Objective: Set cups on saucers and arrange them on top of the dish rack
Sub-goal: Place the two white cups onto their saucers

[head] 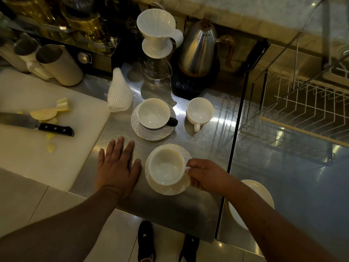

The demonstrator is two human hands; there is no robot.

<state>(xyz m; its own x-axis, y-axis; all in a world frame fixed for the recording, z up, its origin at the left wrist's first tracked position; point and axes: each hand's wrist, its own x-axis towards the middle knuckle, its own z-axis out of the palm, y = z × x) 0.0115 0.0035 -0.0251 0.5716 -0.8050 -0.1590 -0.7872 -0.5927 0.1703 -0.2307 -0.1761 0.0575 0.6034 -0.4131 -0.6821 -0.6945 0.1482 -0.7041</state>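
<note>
Now, with the rack point(306, 114) far right and your left hand point(117, 167) flat and open on the counter point(204, 140), centre the near cup point(166, 167) on its saucer point(168, 188) before your right hand point(205, 174) unpinches the handle.

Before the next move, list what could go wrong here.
1. The right hand pinches only the near cup by its handle; lifted carelessly, it might tip against its saucer.
2. The third cup sits bare on the counter, with no saucer under it.
3. The knife lies close to the left hand.
</note>
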